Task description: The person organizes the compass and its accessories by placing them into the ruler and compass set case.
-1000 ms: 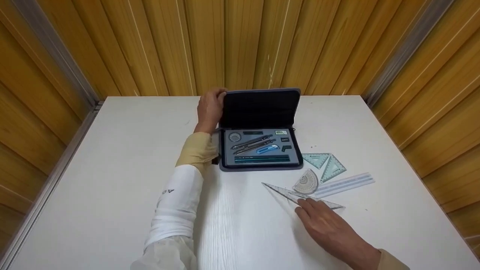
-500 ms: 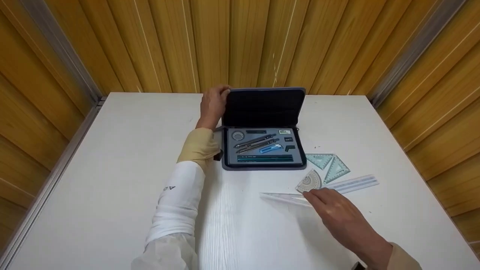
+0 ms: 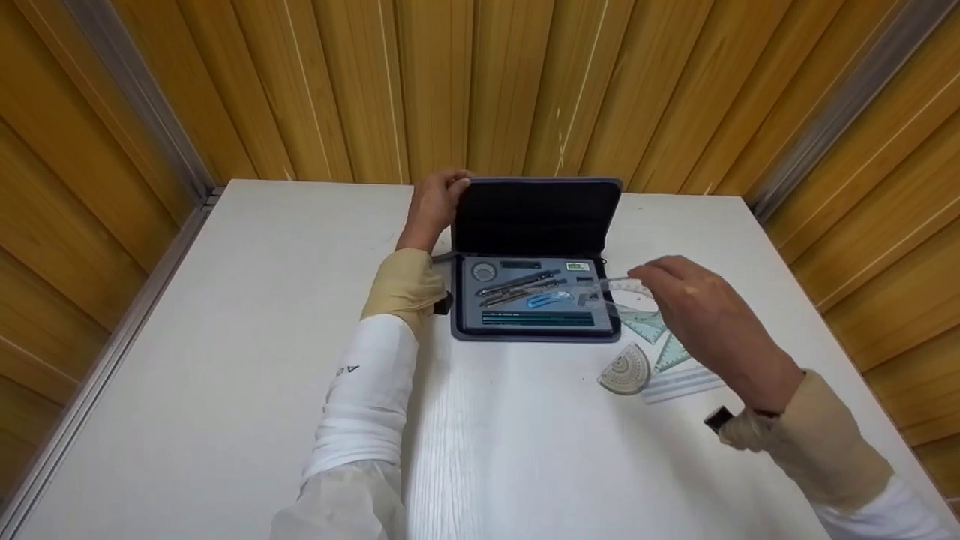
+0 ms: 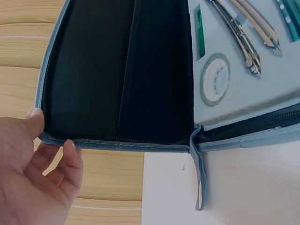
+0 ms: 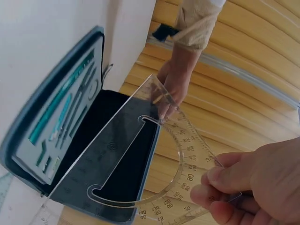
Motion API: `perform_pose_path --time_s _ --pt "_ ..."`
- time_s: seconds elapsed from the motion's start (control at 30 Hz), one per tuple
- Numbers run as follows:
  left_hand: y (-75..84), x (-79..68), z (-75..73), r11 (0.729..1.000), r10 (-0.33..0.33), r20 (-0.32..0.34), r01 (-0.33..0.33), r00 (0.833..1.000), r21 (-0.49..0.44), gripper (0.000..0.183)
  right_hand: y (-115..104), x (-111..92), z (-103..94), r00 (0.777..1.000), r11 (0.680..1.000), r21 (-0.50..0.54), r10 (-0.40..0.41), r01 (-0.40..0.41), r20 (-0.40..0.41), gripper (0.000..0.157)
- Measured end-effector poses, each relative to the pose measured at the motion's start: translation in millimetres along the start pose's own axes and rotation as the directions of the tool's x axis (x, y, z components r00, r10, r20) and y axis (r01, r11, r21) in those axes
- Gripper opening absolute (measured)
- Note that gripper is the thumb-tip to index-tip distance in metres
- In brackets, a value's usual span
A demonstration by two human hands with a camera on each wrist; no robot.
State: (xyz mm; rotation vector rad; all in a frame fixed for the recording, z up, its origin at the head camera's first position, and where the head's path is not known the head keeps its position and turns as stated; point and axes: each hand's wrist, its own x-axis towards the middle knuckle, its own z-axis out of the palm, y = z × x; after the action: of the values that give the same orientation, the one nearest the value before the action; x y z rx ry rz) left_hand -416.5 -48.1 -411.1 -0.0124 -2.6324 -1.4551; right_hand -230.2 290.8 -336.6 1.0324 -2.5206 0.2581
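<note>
My left hand (image 3: 435, 202) grips the upper left corner of the raised lid (image 3: 536, 217) of a zippered case (image 3: 536, 336), thumb on one face and fingers behind. Between thumb and fingers of my right hand (image 3: 705, 322) is a clear triangular set square (image 5: 108, 145) with a protractor cut-out, raised above the table and overlapping the case's right side in the head view. In the case's grey insert lie two compasses (image 4: 239, 42), a blue cutter (image 3: 549, 300), green pencils (image 3: 536, 319) and a round white disc (image 4: 216, 78).
To the right of the case on the white table (image 3: 225, 360) lie a half-round protractor (image 3: 626, 370), two greenish set squares (image 3: 643, 328) and a clear ruler (image 3: 682, 384), partly hidden by my right hand. A wood-panelled wall (image 3: 420, 90) rises behind the table.
My right hand has lifted the clear set square off the table and carried it up and forward to the case. My left hand keeps its hold on the lid; the view shifts slightly.
</note>
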Motion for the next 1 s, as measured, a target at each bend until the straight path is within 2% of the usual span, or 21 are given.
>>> perform_pose_path --time_s 0.23,0.5,0.77,1.0 --pt "1.6 -1.6 0.3 1.000 -0.005 0.022 0.005 1.000 0.000 0.028 25 50 8.8 0.995 0.999 0.035 -0.009 0.013 -0.102 0.025" --pt "4.9 -0.9 0.0 1.000 0.014 0.021 -0.014 1.000 -0.002 0.029 46 95 27.2 0.981 0.994 0.098 -0.025 0.044 -0.192 0.015" --pt "2.2 -6.4 11.7 1.000 0.008 0.030 -0.008 1.000 -0.021 0.027 57 112 48.4 0.977 0.990 0.128 -0.028 0.056 -0.212 0.013" --pt "1.2 -7.4 13.6 1.000 0.013 0.024 -0.013 1.000 -0.009 0.028 66 122 63.4 0.972 0.987 0.140 -0.045 0.079 -0.230 0.013"
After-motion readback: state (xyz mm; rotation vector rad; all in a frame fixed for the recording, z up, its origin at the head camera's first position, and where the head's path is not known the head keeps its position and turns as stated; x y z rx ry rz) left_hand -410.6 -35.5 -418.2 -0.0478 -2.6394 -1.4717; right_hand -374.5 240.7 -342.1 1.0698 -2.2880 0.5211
